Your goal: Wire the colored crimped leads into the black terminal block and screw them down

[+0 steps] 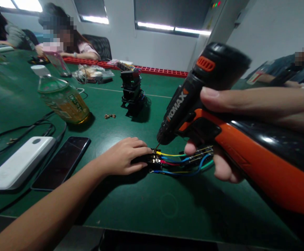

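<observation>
My right hand point(248, 115) is wrapped round a black and orange KOMAX electric screwdriver point(193, 101). Its bit points down at a small black terminal block point(152, 159) on the green table. My left hand point(123, 157) lies over the left part of that block, fingers pressed down on it. Yellow, red, blue and green wires point(183, 162) run from the block to the right, under my right fingers.
A tea bottle point(62, 96) lies tilted at left, with a white power bank point(18, 162), a dark phone point(62, 162) and cables beside them. A stack of black blocks point(131, 90) stands behind. People sit at the far left and at the right. A red tray edge point(164, 71) runs along the back.
</observation>
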Motion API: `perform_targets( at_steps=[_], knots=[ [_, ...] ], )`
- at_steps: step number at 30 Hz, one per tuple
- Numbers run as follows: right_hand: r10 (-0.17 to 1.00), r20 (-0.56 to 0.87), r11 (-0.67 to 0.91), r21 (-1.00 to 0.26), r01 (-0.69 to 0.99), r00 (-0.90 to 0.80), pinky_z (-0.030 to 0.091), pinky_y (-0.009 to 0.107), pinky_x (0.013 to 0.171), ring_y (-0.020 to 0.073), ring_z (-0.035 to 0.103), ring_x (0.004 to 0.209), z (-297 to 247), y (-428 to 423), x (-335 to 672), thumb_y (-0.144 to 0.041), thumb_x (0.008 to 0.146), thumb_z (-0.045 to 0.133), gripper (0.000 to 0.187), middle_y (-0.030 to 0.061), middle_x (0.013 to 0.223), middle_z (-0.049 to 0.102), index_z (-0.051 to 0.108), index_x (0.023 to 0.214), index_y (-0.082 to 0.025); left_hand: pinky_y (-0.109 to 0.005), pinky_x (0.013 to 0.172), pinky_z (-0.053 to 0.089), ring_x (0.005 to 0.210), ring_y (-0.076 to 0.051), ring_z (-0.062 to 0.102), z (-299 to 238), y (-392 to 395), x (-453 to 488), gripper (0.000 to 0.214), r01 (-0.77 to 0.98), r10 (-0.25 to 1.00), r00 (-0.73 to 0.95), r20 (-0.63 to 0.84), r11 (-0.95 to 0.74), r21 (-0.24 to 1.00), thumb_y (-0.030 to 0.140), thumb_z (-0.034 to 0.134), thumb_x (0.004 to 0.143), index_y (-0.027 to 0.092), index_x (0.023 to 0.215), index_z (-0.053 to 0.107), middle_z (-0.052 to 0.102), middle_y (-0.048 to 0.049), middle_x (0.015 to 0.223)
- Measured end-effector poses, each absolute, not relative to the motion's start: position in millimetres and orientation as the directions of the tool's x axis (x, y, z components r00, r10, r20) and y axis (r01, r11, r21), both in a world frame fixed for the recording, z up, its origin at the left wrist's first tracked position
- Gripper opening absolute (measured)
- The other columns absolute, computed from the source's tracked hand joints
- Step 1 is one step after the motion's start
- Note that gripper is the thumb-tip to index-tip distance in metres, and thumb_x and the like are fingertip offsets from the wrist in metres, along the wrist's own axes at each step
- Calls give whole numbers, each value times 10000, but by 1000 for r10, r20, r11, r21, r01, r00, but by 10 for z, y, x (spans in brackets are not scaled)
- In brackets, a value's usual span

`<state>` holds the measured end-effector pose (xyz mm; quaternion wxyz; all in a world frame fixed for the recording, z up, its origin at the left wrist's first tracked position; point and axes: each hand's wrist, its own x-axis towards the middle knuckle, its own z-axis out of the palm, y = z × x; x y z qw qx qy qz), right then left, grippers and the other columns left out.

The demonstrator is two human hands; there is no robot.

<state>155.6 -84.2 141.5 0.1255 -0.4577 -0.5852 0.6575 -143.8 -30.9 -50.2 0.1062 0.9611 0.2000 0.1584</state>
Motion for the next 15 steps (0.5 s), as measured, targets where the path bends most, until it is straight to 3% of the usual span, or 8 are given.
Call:
perform_targets(
  at_steps=[2, 5, 7, 10, 15],
  knots=[
    [662, -515, -341, -854, 393, -544, 539, 153, 486, 126, 725, 566, 1415, -871, 1538, -671, 1015, 418, 596, -36, 705, 729, 807, 967, -221, -399, 881, 505, 1013, -263, 649, -505, -308, -1437, 358, 351, 418, 870, 260, -897, 267, 351, 615, 1003, 214, 1334, 631, 702, -96, 1165],
    [747, -470, -290, -866, 406, -470, 490, 95, 491, 81, 710, 549, 1424, -894, 1519, -591, 1069, 268, 652, -48, 696, 719, 805, 1003, -226, -396, 882, 504, 1014, -260, 648, -513, -310, -1446, 354, 351, 417, 871, 260, -899, 262, 356, 614, 1006, 216, 1331, 633, 703, -94, 1169],
    [713, -487, -330, -868, 372, -504, 507, 96, 506, 84, 721, 572, 1433, -886, 1483, -588, 1068, 303, 604, -56, 711, 732, 799, 1063, -244, -393, 880, 504, 1011, -259, 648, -520, -313, -1458, 351, 353, 417, 869, 268, -900, 255, 363, 609, 1008, 216, 1325, 636, 703, -96, 1170],
    [598, -508, -419, -857, 298, -620, 544, 106, 529, 96, 737, 609, 1446, -861, 1390, -598, 1037, 446, 499, -65, 728, 746, 805, 1005, -254, -391, 874, 505, 1000, -257, 650, -531, -311, -1475, 352, 354, 415, 868, 274, -903, 245, 373, 607, 1008, 222, 1325, 635, 705, -96, 1165],
    [655, -474, -351, -881, 318, -588, 581, 131, 561, 101, 749, 640, 1447, -830, 1406, -525, 1077, 385, 491, -78, 743, 749, 799, 1030, -266, -391, 891, 514, 1020, -261, 660, -551, -296, -1480, 347, 340, 405, 870, 282, -906, 253, 377, 613, 1011, 214, 1317, 627, 709, -100, 1178]
  ],
)
